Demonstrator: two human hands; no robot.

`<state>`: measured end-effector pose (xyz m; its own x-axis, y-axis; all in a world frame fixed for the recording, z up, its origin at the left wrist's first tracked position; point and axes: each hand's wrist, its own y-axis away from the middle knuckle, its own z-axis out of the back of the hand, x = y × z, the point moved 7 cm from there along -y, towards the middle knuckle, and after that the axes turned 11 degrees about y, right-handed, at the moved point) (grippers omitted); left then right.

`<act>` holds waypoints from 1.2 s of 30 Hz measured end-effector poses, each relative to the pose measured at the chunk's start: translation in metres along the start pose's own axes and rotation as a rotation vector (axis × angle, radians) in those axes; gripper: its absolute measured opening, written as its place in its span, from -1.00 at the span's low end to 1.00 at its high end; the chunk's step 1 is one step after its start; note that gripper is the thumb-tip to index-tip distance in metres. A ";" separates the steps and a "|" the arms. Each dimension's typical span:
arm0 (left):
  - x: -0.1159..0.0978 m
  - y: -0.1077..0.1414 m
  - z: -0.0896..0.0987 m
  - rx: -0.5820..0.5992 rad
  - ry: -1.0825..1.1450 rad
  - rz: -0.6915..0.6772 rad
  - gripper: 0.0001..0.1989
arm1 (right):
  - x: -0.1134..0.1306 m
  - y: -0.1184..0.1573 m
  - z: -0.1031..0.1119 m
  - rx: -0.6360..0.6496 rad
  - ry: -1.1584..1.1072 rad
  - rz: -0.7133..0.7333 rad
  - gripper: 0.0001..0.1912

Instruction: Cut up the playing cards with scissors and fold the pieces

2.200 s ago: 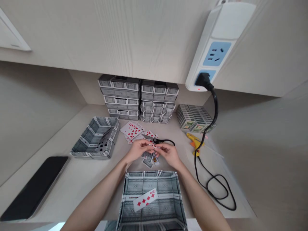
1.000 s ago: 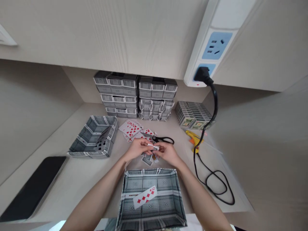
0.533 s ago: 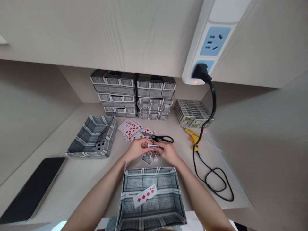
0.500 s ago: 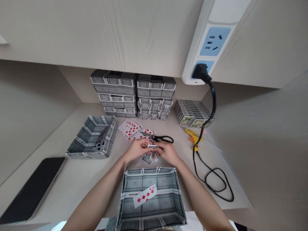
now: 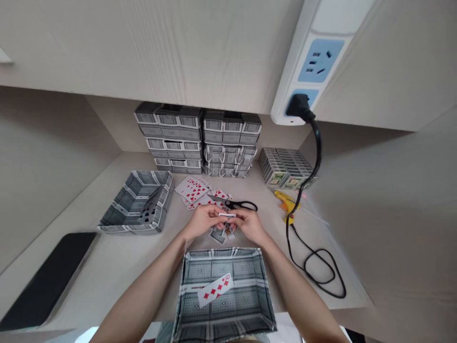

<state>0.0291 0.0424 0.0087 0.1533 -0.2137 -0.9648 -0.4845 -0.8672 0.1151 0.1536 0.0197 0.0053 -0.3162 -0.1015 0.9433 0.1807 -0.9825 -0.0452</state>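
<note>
Between my left hand (image 5: 204, 221) and my right hand (image 5: 248, 225), a small card piece (image 5: 227, 215) is pinched from both sides, its white edge facing up. Under my fingers lie more card pieces (image 5: 217, 235). Just beyond them, black-handled scissors (image 5: 242, 205) rest by a spread of red-suited playing cards (image 5: 193, 189). Nearest my body, a box made of patterned cards (image 5: 246, 271) stands between my forearms, with a cut strip of a diamond card (image 5: 215, 290) inside it.
Another card box (image 5: 132, 200) with cards inside stands left, near a black flat object (image 5: 46, 281). Stacked card boxes (image 5: 171, 124) stand at the back. Card packs (image 5: 285, 166), a yellow glue gun (image 5: 286, 202) and a looped black cable (image 5: 317, 281) are right, below a power strip (image 5: 314, 62).
The card piece between my fingers has tilted a little, so its patterned face shows less. Both hands stay in nearly the same place.
</note>
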 end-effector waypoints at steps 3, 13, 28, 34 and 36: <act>0.001 -0.001 0.001 0.006 -0.001 0.007 -0.67 | -0.001 0.000 0.000 -0.004 -0.009 -0.013 -0.86; 0.006 -0.003 0.003 0.000 -0.011 0.031 -0.67 | -0.010 -0.002 -0.005 -0.012 -0.197 -0.125 -0.82; 0.014 -0.005 0.001 0.023 -0.035 0.071 -0.71 | -0.013 -0.001 -0.008 0.021 -0.070 -0.177 -0.90; 0.013 -0.003 -0.001 0.029 -0.180 0.037 -0.75 | -0.018 0.000 -0.013 0.045 0.023 -0.211 -0.89; 0.012 -0.003 0.000 0.029 -0.233 0.013 -0.75 | -0.021 0.000 -0.016 0.068 0.041 -0.234 -0.85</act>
<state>0.0328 0.0424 -0.0031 -0.0539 -0.1124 -0.9922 -0.5104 -0.8509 0.1241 0.1455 0.0195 -0.0200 -0.3941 0.1197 0.9112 0.1601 -0.9674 0.1964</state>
